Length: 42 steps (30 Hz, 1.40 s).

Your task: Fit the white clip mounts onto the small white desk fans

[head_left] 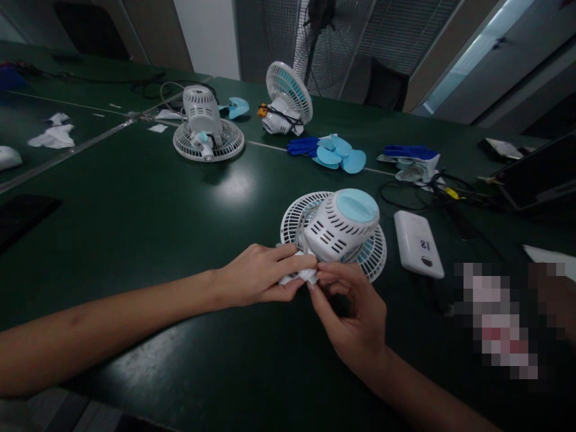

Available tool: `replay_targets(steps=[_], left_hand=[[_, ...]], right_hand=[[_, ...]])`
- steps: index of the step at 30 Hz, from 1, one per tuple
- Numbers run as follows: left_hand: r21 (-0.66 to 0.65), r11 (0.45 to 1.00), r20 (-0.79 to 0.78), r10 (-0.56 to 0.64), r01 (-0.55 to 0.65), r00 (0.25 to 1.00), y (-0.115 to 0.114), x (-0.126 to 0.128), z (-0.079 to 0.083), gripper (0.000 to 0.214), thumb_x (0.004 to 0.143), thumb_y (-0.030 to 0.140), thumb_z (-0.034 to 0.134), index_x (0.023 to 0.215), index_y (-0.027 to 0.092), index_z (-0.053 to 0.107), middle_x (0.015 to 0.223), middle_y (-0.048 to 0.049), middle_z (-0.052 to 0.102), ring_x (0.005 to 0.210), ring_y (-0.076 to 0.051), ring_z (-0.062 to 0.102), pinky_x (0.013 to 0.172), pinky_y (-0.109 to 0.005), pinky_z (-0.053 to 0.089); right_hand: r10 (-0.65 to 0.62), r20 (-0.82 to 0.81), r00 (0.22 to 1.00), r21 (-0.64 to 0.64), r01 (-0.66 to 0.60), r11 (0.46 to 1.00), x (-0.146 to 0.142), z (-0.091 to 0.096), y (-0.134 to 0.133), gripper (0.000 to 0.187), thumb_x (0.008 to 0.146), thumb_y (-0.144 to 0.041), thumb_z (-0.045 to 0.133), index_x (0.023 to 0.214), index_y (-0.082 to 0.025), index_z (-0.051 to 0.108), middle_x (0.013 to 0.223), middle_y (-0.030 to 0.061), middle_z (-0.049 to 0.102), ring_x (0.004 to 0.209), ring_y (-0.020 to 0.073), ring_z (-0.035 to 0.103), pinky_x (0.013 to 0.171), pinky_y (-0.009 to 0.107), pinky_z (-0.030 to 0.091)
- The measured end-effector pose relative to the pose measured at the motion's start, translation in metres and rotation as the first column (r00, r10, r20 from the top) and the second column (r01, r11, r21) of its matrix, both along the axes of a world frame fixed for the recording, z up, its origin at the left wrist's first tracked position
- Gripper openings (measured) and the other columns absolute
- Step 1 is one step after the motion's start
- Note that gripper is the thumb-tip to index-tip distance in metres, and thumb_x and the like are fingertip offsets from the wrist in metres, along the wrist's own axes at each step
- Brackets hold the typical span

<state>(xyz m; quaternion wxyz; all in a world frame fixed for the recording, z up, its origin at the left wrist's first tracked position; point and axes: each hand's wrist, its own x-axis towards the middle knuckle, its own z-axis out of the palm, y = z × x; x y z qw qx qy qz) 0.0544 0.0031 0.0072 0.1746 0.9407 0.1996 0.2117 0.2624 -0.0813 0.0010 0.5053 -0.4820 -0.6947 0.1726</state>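
Observation:
A white fan (pixel 330 225) with a light blue cap lies on its round grille at the middle right of the green table. Close against its near side, my left hand (pixel 272 273) grips a crumpled white tissue (pixel 307 274) between thumb and fingers. My right hand (pixel 353 312) meets it there, thumb and fingertips pinched together at the tissue's right edge. The fan's part behind the tissue is covered by my fingers. A grey cord (pixel 300 231) loops along the fan's left side.
Farther back are another fan (pixel 202 117) lying grille-down, a tilted fan (pixel 288 99), blue fan blades (pixel 339 153) and blue-and-white gloves (pixel 410 159). Right of the near fan lies a white power bank (pixel 418 243) marked 81. A tissue (pixel 53 132) and a dark tablet-like slab (pixel 24 219) sit left.

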Motion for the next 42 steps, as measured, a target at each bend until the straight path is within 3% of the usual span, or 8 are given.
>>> replay_targets(steps=[11,26,30,37,42], left_hand=[[-0.011,1.0,-0.013,-0.002,0.002,1.0,-0.0001,-0.0012,-0.0015,0.034,0.109,0.038,0.042,0.139,0.024,0.047,0.104,-0.0031,0.06,0.074,-0.013,0.059,0.057,-0.022,0.047],[0.035,0.999,0.018,0.003,-0.003,1.0,0.0001,-0.0016,-0.005,0.037,0.109,0.039,0.04,0.144,0.024,0.044,0.104,-0.0034,0.061,0.072,-0.012,0.058,0.057,-0.021,0.047],[0.018,1.0,0.003,0.008,-0.008,1.0,-0.0004,-0.0011,-0.0027,0.033,0.109,0.037,0.041,0.138,0.024,0.048,0.102,-0.0023,0.06,0.073,-0.012,0.058,0.056,-0.022,0.046],[0.031,1.0,0.018,0.004,-0.005,1.0,0.0003,-0.0003,-0.0029,0.034,0.109,0.04,0.041,0.138,0.023,0.047,0.101,-0.002,0.059,0.071,-0.012,0.057,0.056,-0.022,0.046],[0.037,0.999,0.002,0.007,-0.007,1.0,0.0,-0.0009,-0.0025,0.035,0.11,0.04,0.039,0.139,0.022,0.047,0.101,-0.0032,0.06,0.071,-0.013,0.057,0.056,-0.021,0.045]], right_hand=[[0.039,-0.089,0.995,-0.106,-0.049,0.993,0.0012,-0.0042,-0.0003,0.034,0.094,-0.012,0.067,0.124,-0.026,0.061,0.092,-0.002,0.069,0.076,0.0137,0.072,0.068,0.03,0.063],[0.124,-0.213,0.969,-0.186,-0.165,0.969,0.0011,-0.005,0.0006,0.035,0.098,-0.012,0.059,0.129,-0.028,0.055,0.079,-0.006,0.068,0.066,0.0112,0.069,0.058,0.024,0.058],[0.113,-0.171,0.979,-0.13,-0.136,0.982,0.0016,-0.0042,-0.0023,0.043,0.095,-0.008,0.06,0.134,-0.026,0.054,0.086,-0.0032,0.067,0.07,0.0126,0.067,0.063,0.028,0.058],[0.071,0.044,0.997,0.123,-0.076,0.99,0.0,0.0008,-0.0004,0.046,0.087,0.002,0.063,0.127,-0.021,0.06,0.113,0.0055,0.063,0.092,0.0166,0.064,0.069,0.029,0.059],[0.061,0.149,0.987,0.155,-0.084,0.984,0.0006,0.0032,0.0003,0.046,0.09,0.001,0.063,0.13,-0.021,0.059,0.115,0.005,0.063,0.092,0.016,0.065,0.076,0.03,0.061]])
